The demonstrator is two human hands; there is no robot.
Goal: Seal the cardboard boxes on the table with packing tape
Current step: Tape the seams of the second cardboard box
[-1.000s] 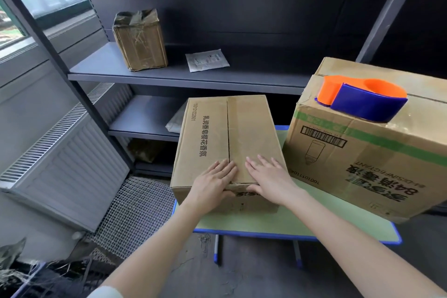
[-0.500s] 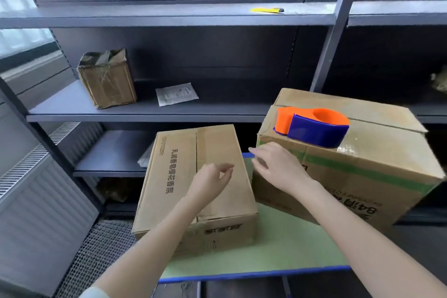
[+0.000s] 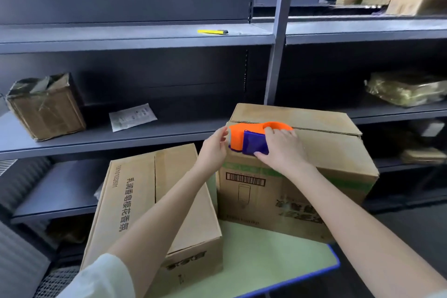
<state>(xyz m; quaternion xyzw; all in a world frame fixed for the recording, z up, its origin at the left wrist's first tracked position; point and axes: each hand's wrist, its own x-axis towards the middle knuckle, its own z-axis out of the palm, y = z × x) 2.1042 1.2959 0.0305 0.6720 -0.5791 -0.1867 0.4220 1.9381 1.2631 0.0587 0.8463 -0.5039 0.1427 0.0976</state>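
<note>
An orange and blue tape dispenser [image 3: 244, 139] rests on top of the larger cardboard box [image 3: 326, 152] at the right of the green table [image 3: 278, 261]. My right hand [image 3: 281, 150] wraps over the dispenser's blue part. My left hand [image 3: 214, 147] is at the dispenser's orange front end, fingers spread; whether it touches is unclear. A smaller cardboard box [image 3: 154, 201] with its flaps closed stands to the left, under my left forearm.
Grey metal shelving [image 3: 145, 38] stands right behind the table. On it sit a worn taped box [image 3: 46, 109], a paper sachet [image 3: 132, 117], a yellow knife [image 3: 212, 31] and wrapped parcels [image 3: 406, 89] at the right. A radiator is at the lower left.
Both hands left the smaller box's near edge and rose to the tape dispenser on the larger box. My right hand closed over it. The view tilted up.
</note>
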